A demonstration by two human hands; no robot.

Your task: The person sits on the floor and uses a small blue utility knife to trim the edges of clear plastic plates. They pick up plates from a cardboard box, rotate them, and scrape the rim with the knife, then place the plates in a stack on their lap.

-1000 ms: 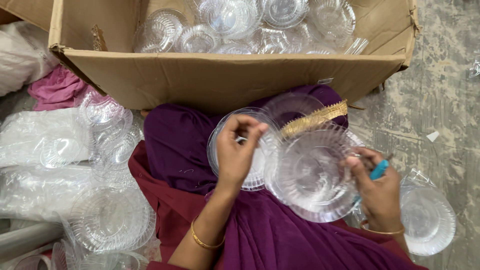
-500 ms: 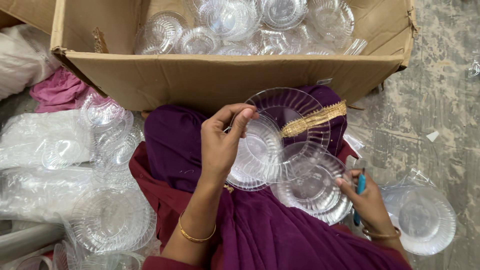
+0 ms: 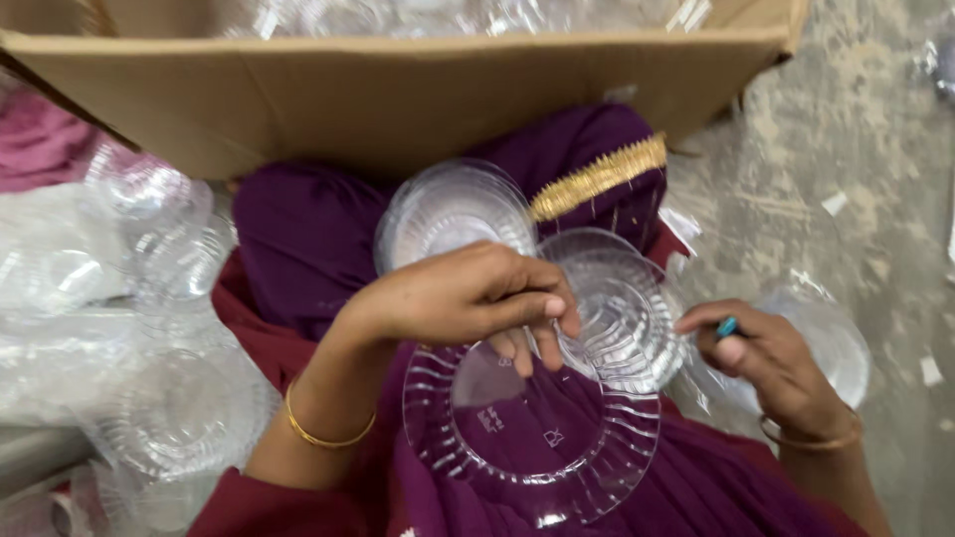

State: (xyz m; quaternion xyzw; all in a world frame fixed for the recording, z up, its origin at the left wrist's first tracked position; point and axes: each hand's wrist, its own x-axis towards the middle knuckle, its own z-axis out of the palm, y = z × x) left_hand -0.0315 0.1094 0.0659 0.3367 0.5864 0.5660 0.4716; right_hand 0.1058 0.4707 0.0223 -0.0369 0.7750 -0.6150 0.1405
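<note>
My left hand (image 3: 468, 298) pinches the rim of a clear ribbed plastic plate (image 3: 527, 438) that hangs flat over my purple-clad lap. Under and beyond that hand lie more clear plates: one stack (image 3: 453, 214) near the box and a smaller ribbed one (image 3: 622, 308) to the right. My right hand (image 3: 776, 363) rests at the right of that smaller plate and grips a small teal-tipped tool (image 3: 728, 326). Another clear plate (image 3: 831, 333) lies behind that hand on the floor.
A large open cardboard box (image 3: 378, 99) holding clear plastic dishes stands just beyond my knees. Stacks of clear plates (image 3: 174, 408) and plastic bags (image 3: 50, 288) crowd the left. Grey concrete floor (image 3: 856, 149) with scraps lies at the right.
The left hand has brought a plate down from in front of the box to low over the lap. The camera has tipped down and closer. The right hand stays at the right with its tool.
</note>
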